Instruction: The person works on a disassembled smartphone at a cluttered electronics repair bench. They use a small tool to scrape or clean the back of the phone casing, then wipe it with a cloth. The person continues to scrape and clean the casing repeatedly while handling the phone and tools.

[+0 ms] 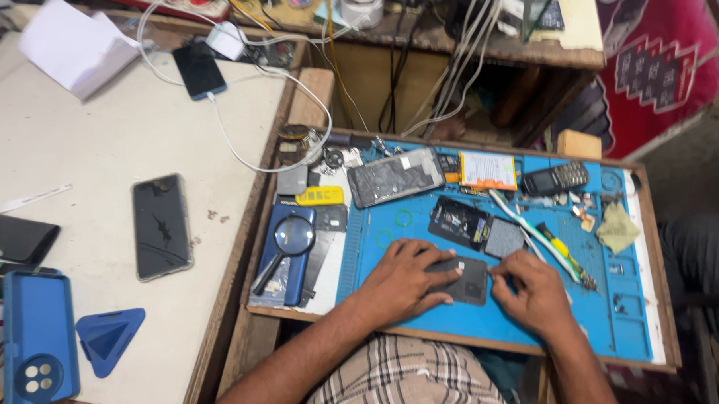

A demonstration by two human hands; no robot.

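We have a small dark phone part point(464, 279) lying flat on the blue work mat point(626, 315), at the near edge of the counter point(653, 236). Our left hand point(405, 277) presses down on its left half, fingers spread over it, while our right hand point(533, 289) pinches at its right edge with thumb and fingertip. We judge it thin, light and stiff, likely brittle and easy to crack if bent, so the edges are the place to grip. Just beyond lie another opened phone point(395, 176) and a magnifying glass point(288, 241) to the left.
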